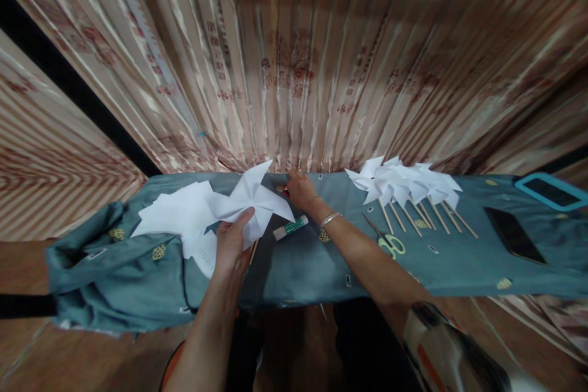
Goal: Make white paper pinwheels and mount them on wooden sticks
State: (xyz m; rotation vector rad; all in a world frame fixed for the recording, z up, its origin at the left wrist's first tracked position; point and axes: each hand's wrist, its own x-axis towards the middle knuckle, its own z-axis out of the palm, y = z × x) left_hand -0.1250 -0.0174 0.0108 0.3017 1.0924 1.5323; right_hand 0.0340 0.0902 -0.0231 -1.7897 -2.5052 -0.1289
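My left hand (233,240) pinches a folded white paper pinwheel (258,201), its thumb lying on the paper near the middle. Farther back on the cloth, my right hand (302,190) is at a small red thing (285,192) that is too small to name; its fingers are curled and partly hidden. Between the two hands lies a green and white glue stick (290,228). Part of a wooden stick (253,252) shows just right of my left hand. White paper sheets (177,211) lie to the left of the pinwheel.
Several white pinwheels on wooden sticks (404,182) lie overlapping at the right. Scissors with pale green handles (391,246) rest in front of them. A black phone (514,234) and a blue-framed tablet-like board (554,191) are farther right. A striped curtain (294,73) hangs behind the cloth-covered table (312,275).
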